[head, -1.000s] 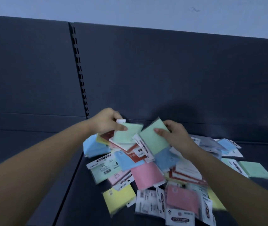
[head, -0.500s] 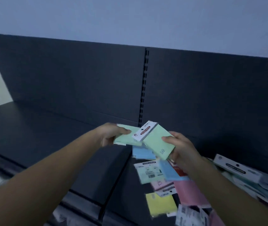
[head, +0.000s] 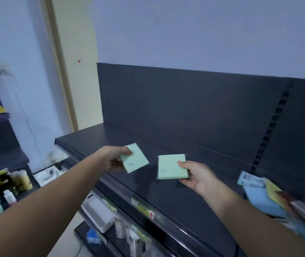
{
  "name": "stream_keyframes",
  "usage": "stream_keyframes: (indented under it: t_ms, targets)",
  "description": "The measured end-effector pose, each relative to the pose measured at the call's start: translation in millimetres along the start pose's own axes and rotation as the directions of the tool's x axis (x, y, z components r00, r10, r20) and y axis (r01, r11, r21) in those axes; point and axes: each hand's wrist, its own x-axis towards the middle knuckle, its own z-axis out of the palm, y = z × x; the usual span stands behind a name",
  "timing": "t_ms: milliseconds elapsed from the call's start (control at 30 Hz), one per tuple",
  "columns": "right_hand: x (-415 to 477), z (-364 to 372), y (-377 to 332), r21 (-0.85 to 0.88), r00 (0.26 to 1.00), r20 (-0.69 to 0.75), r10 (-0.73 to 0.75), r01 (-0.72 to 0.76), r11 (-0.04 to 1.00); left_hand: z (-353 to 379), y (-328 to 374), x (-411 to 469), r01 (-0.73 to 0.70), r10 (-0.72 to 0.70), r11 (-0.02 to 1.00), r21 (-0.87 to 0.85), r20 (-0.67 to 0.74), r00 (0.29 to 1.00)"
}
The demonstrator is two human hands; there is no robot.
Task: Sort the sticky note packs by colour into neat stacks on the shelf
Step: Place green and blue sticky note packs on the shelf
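Green packs (head: 135, 161), held in left grip (head: 114, 158) and right grip (head: 198, 178), have been carried from pile (head: 263, 197) along shelf (head: 166, 197); stacking can begin.

1 wide head-worn view, looking forward and down — close above the shelf (head: 166, 193)

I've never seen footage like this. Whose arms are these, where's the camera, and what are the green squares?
No machine here: these are a person's two bare arms, filmed by one wide-angle camera worn on their head, looking forward and down. The left hand grips one green sticky note pack; the right hand holds a second green pack. Both are held out over a dark shelf. At the right edge lies a blurred pile of mixed packs, blue and yellow among them.
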Motion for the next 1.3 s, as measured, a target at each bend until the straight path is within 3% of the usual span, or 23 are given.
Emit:
stream_keyframes:
  t_ms: [200,500,867,1000,1300]
  targets:
    - [27,110,19,-0.003,1.000,0.026,0.009,-0.009,1.000,-110,-2,29,0.063,-0.058,0.996,-0.068,0.066,0.996]
    - [103,201,30,-0.069,1.000,0.012,0.023,-0.022,0.997,-198,-9,114,0.051,-0.067,0.989,-0.139,-0.114,0.991]
    - [256,287,22,-0.065,0.995,0.057,0.086,-0.082,0.994,-230,38,256,0.004,-0.016,0.997,-0.077,-0.152,0.988]
    - [289,305,23,-0.070,0.996,0.026,0.090,-0.088,0.994,-229,48,301,-0.011,-0.009,0.995,-0.097,-0.201,0.980]
    - [337,311,23,-0.006,0.998,-0.033,0.062,-0.063,0.998,-215,72,413,0.005,-0.016,0.997,-0.078,-0.145,0.989]
